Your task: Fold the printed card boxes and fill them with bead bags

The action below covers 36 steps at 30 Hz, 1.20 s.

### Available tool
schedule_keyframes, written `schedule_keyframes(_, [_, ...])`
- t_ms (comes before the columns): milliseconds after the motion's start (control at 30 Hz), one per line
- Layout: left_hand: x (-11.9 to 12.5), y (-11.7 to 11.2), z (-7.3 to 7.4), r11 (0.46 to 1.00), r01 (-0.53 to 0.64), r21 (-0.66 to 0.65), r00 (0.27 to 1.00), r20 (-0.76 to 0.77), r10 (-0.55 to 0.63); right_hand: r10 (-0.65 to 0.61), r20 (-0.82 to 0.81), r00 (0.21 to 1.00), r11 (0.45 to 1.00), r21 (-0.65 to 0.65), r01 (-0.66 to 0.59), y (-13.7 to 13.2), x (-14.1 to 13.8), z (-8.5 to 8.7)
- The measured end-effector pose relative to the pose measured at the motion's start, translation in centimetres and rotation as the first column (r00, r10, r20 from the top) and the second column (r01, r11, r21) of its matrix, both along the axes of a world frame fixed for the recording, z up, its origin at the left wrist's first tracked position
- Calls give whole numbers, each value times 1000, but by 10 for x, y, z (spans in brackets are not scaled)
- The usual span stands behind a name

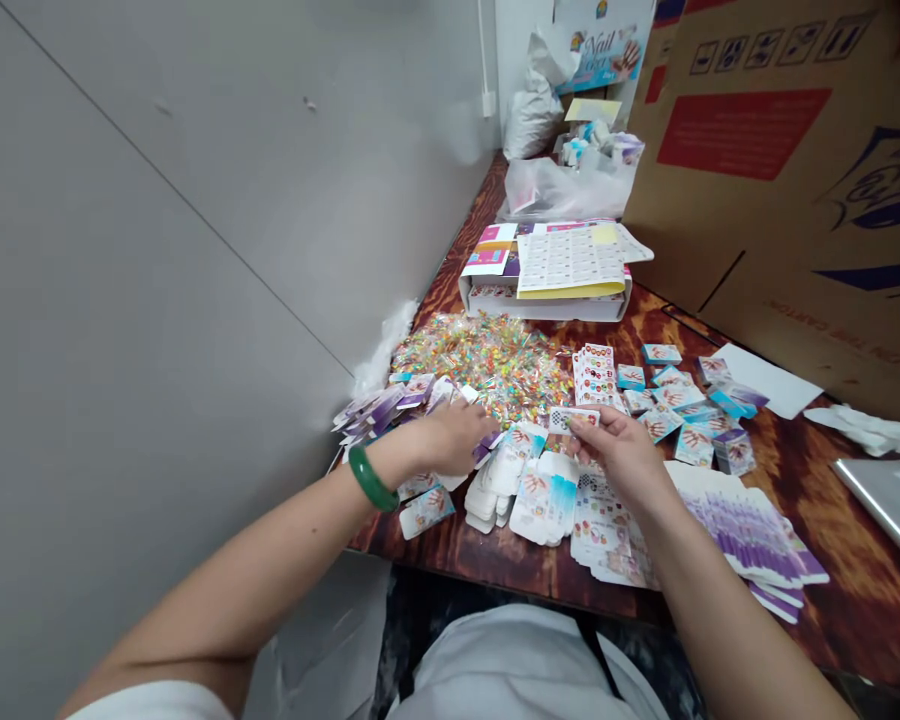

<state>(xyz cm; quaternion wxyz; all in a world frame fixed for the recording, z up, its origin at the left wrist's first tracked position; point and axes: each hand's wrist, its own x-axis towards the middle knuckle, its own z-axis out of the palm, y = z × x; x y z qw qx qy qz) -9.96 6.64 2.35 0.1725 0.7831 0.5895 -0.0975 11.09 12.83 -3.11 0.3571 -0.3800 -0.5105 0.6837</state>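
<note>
My right hand (pixel 624 452) pinches a small printed sticker card (pixel 570 420) between thumb and fingers. My left hand (pixel 456 437), below a green bangle (pixel 373 480), reaches down with bent fingers at the near edge of a pile of small colourful wrapped pieces (pixel 487 360). Its fingertips are hidden, close to a purple-and-white carton (pixel 486 448); what they hold, if anything, does not show. Between the hands lie stacked flat white-and-blue cartons (pixel 544 497). Printed sheets (pixel 604 530) spread under my right wrist, and another sticker sheet (pixel 594 374) lies beyond that hand.
Several filled small boxes (pixel 675 396) are heaped at the right, behind fanned purple cartons (pixel 754 530). An open white box (pixel 544 306) bears yellow-backed sheets (pixel 570 262). A large cardboard carton (pixel 780 220) stands at the right; a grey wall (pixel 195 200) borders the left.
</note>
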Motion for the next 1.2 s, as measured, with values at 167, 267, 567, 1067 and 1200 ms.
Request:
schedule_keyframes(167, [-7, -35, -24, 997, 77, 4, 979, -188, -75, -25, -21, 999, 999, -37, 24, -4, 11, -1])
schedule_keyframes(267, [-13, -47, -30, 988, 110, 112, 965, -249, -79, -20, -29, 999, 999, -44, 18, -6, 12, -2])
schedule_keyframes(567, [-35, -56, -5, 970, -40, 240, 991, 133, 8, -72, -94, 993, 994, -85, 64, -7, 19, 6])
schedule_keyframes(1067, [40, -48, -31, 795, -308, -522, -98, 849, 520, -29, 212, 977, 958, 284, -34, -26, -1, 37])
schedule_keyframes(1200, [49, -46, -30, 776, -326, -540, -151, 840, 522, -45, 291, 956, 918, 390, -75, -17, 7, 36])
